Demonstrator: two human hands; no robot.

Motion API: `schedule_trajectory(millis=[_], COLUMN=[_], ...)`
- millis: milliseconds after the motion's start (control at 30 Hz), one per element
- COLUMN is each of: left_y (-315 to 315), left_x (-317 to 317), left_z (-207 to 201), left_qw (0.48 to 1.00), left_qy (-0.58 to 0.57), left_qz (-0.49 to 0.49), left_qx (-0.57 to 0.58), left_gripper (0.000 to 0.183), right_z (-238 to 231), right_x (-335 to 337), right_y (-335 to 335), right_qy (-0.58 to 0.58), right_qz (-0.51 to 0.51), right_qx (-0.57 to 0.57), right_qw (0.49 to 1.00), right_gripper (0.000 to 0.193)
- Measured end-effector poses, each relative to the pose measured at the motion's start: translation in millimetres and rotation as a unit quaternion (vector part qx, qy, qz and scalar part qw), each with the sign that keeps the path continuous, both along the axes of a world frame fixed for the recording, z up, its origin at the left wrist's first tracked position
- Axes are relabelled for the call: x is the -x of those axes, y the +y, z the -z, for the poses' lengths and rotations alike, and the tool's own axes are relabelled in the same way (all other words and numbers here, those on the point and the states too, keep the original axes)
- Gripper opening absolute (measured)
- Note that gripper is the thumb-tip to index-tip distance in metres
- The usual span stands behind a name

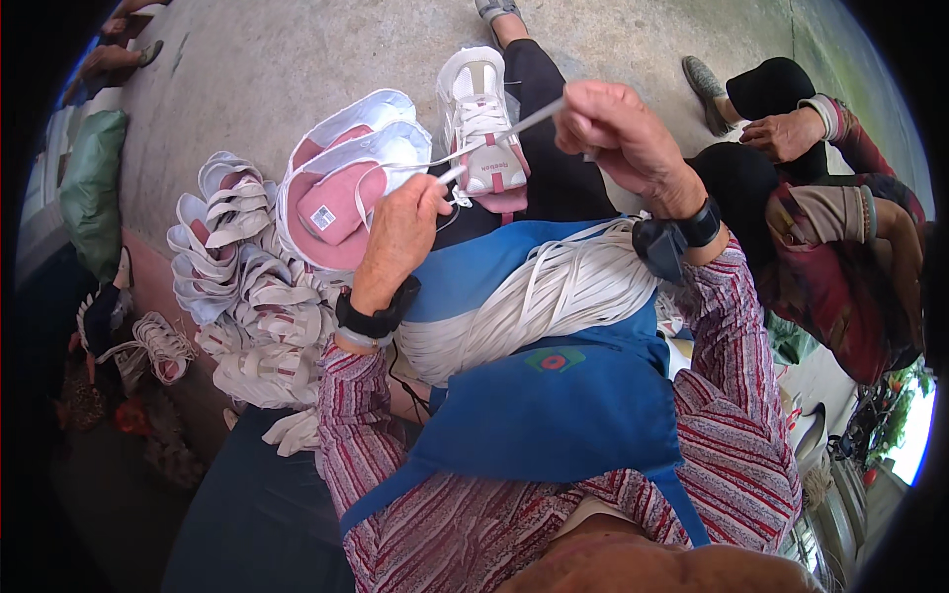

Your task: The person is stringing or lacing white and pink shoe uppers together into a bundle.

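A white and pink shoe upper, partly laced, rests on my leg with its toe end away from me. My right hand, raised to the right of it, has its fingers closed on a white shoelace that stretches taut toward the upper. Lower down on the left, my left hand pinches a white lace end beside the upper's near end. A loop of lace hangs left of this hand. Across my blue apron lies a thick bundle of white shoelaces.
Larger pink-lined white uppers are nested just left of my left hand. Several more shoe uppers pile up beyond them. A green sack stands at far left. Close on the right sits another person, a hand on their knee.
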State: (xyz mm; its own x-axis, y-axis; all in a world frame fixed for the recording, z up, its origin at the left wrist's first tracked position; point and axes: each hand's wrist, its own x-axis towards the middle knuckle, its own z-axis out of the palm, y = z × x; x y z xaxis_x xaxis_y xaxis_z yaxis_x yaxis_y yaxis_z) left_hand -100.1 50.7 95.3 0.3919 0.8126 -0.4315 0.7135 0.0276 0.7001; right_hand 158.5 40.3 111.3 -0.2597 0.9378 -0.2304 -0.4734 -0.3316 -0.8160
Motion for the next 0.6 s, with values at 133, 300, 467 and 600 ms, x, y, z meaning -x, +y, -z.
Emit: schedule_trajectory(millis=[133,300,467,600], left_y=[6,11,4,8], left_x=[3,23,10,1], left_z=[6,11,12,10], left_qw=[0.999,0.991,0.998,0.990], left_qy=[0.028,0.072,0.006,0.107], left_qz=[0.004,0.028,-0.008,0.038], left_qx=[-0.042,-0.109,-0.065,-0.083], left_gripper=[0.023,0.026,0.023,0.021], right_z=[-50,-29,50,86], right_x=[24,5,-38,-51], right_y=[3,-8,-34,-50], right_qy=[0.383,0.404,0.256,0.041], right_qz=[0.012,0.039,0.064,0.049], right_qx=[0.125,0.142,0.214,0.307], right_qw=[0.915,0.903,0.940,0.950], right_gripper=[0.036,0.035,0.028,0.023])
